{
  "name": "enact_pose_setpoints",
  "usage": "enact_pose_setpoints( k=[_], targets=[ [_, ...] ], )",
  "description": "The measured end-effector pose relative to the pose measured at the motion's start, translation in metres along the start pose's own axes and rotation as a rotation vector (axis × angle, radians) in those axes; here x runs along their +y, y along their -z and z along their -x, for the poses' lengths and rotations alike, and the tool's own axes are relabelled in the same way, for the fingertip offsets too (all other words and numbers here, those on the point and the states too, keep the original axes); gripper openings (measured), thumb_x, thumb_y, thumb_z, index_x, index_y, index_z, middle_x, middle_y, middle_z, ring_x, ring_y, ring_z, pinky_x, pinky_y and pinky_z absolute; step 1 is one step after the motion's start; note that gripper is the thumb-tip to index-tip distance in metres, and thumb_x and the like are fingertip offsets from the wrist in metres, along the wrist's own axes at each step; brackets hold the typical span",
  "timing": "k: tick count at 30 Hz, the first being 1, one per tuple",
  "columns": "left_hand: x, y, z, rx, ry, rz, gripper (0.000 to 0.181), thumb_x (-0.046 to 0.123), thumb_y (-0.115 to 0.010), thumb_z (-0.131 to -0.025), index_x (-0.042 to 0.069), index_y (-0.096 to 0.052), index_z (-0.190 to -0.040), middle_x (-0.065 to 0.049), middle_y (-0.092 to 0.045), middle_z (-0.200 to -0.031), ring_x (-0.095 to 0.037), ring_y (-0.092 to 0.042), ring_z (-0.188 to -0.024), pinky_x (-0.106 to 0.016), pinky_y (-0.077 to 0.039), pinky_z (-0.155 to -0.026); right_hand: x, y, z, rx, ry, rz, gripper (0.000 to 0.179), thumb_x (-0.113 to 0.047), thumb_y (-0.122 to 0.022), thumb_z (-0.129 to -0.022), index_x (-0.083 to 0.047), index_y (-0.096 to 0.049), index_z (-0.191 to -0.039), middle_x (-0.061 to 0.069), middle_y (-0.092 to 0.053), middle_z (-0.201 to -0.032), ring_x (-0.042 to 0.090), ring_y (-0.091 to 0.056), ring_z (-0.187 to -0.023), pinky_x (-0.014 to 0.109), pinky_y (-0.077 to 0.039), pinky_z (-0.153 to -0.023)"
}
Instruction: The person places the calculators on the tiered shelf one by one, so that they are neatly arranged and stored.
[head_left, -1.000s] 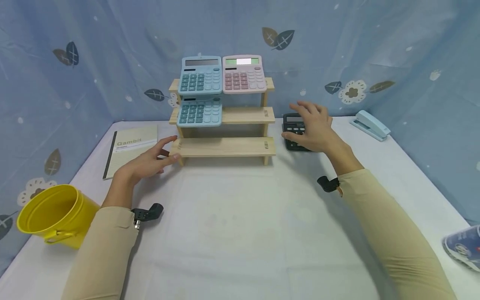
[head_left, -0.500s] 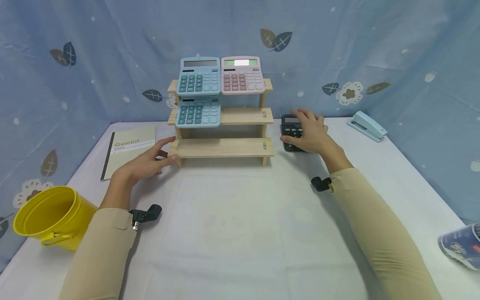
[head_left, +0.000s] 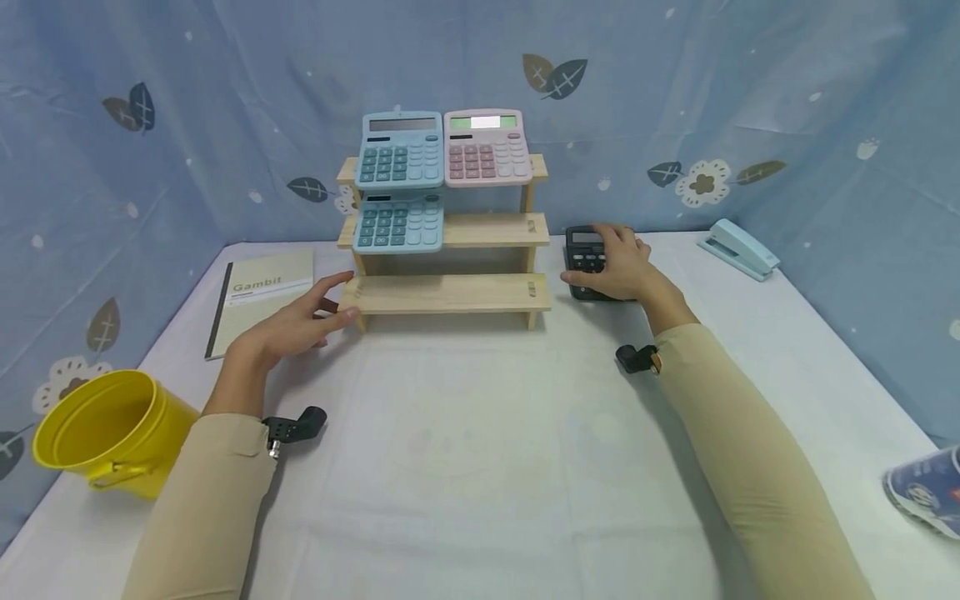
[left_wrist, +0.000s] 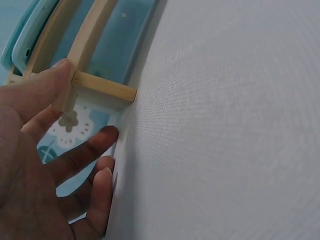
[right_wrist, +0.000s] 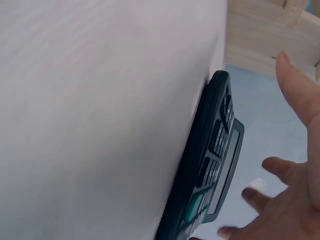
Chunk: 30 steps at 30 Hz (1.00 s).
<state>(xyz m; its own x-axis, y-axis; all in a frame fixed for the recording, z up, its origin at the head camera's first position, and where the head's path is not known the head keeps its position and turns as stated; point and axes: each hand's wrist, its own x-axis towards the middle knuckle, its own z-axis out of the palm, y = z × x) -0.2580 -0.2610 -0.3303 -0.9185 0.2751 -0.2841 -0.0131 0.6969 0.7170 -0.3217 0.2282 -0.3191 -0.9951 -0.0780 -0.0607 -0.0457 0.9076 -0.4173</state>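
Note:
A three-tier wooden shelf (head_left: 442, 296) stands at the back of the table. My left hand (head_left: 288, 325) pinches the left end of its lowest board between thumb and forefinger; in the left wrist view the other fingers (left_wrist: 82, 155) are spread off the wood. On the top tier sit a light-blue calculator (head_left: 400, 150) and a pink calculator (head_left: 487, 148), with another light-blue calculator (head_left: 399, 225) on the middle tier's left. A black calculator (head_left: 583, 260) lies flat right of the shelf. My right hand (head_left: 624, 268) hovers over its right side, thumb and fingers spread apart, hiding some keys.
A notebook (head_left: 258, 296) lies left of the shelf, and a yellow bucket (head_left: 161, 433) stands beside my left forearm. At the back right is a light-blue stapler (head_left: 741, 248). A blue printed container (head_left: 926, 492) sits at the right edge. Patterned curtain encloses the table (head_left: 465, 458).
My right hand has moved slightly left and lower over the black calculator. My left hand keeps its place at the shelf end.

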Motion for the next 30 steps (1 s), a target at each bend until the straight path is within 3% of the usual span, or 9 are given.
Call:
enact_pose_setpoints(
  k=[15, 21, 30],
  targets=[
    [0.0004, 0.0002, -0.0022, 0.003, -0.003, -0.012, 0.087, 0.068, -0.056, -0.097, 0.046, -0.005, -0.163, -0.023, -0.035, -0.152, -0.04, -0.055, -0.119, -0.045, -0.045, -0.094, 0.0011, -0.0059, -0.0095, -0.058, -0.136, -0.01, 0.12, -0.061, -0.074, -0.086, -0.018, 0.006, -0.165, 0.027, 0.014, -0.167, 0.063, 0.008, -0.148, 0.079, -0.016, -0.112],
    [0.0003, 0.0004, -0.001, 0.003, 0.002, -0.013, 0.086, 0.068, -0.056, -0.097, 0.046, -0.005, -0.163, -0.023, -0.035, -0.152, -0.041, -0.056, -0.118, -0.045, -0.045, -0.094, 0.0017, -0.0061, -0.0077, -0.081, -0.196, -0.032, 0.129, -0.061, -0.078, -0.082, -0.02, 0.013, -0.164, 0.028, 0.014, -0.166, 0.062, 0.0, -0.148, 0.075, -0.019, -0.114],
    [0.0005, -0.0004, 0.0002, 0.002, 0.007, -0.008, 0.085, 0.066, -0.056, -0.098, 0.046, -0.005, -0.163, -0.023, -0.035, -0.153, -0.041, -0.055, -0.119, -0.045, -0.045, -0.094, 0.0021, -0.0068, -0.0094, -0.093, -0.222, -0.03, 0.132, -0.053, -0.082, -0.081, -0.022, 0.018, -0.162, 0.028, 0.012, -0.165, 0.063, -0.014, -0.144, 0.074, -0.028, -0.11]
  ],
)
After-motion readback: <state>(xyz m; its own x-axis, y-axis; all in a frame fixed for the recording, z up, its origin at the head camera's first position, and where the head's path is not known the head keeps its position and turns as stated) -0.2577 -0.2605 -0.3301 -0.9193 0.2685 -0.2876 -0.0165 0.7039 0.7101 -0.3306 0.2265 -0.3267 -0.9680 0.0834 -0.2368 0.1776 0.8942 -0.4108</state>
